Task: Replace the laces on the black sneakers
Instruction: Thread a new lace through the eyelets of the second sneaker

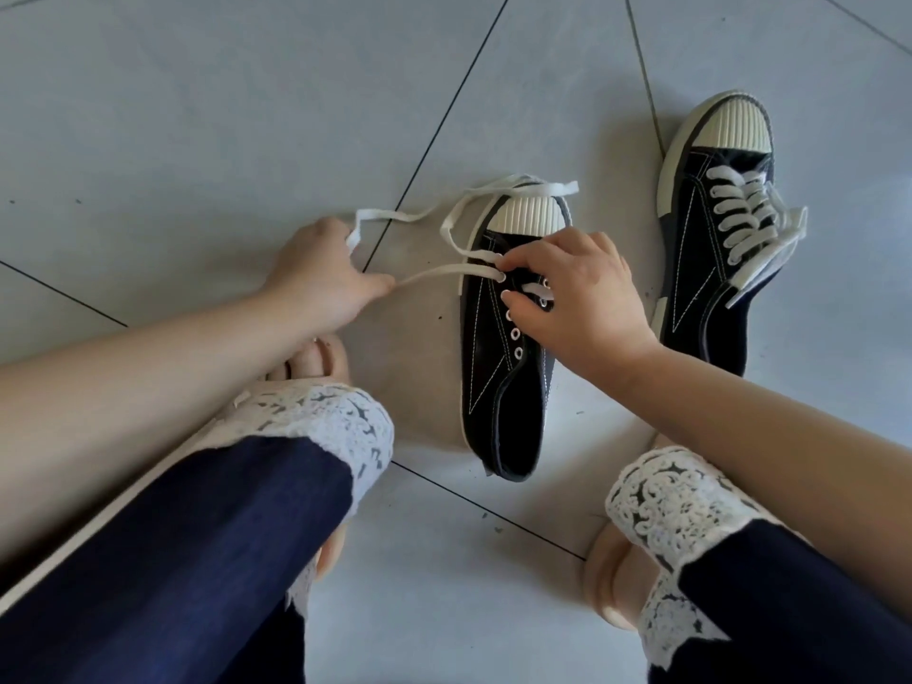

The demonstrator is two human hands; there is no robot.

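**Lace Pulled Sideways From the Near Sneaker**

A person crouches over a pale grey tiled floor (197, 116). A black canvas sneaker (498, 377) with a cream ribbed rubber toe cap lies on it between the knees, toe pointing away.

A flat white lace (444, 275) runs through the eyelets nearest the toe cap. From there one strand stretches out to the left, and the rest loops loosely on the floor around the toe.

The left hand (321, 278) is just left of the shoe. Its fingers are clenched on the flat white lace, with the thumb (380, 284) pinning the taut strand and a loop emerging behind the knuckles.

The right hand (582, 298) rests on top of the black canvas sneaker. Its curled fingers (515, 261) and thumb pinch the eyelet edge where the lace goes in. Whether they also catch the lace itself cannot be told.

A second black sneaker (710, 288) of the same make lies further right on the floor, apart from the first. It is fully laced in white, with the ends trailing over its side.

In the foreground are navy trousers (197, 535) with white lace-trimmed cuffs and pale peach slippers (612, 580).
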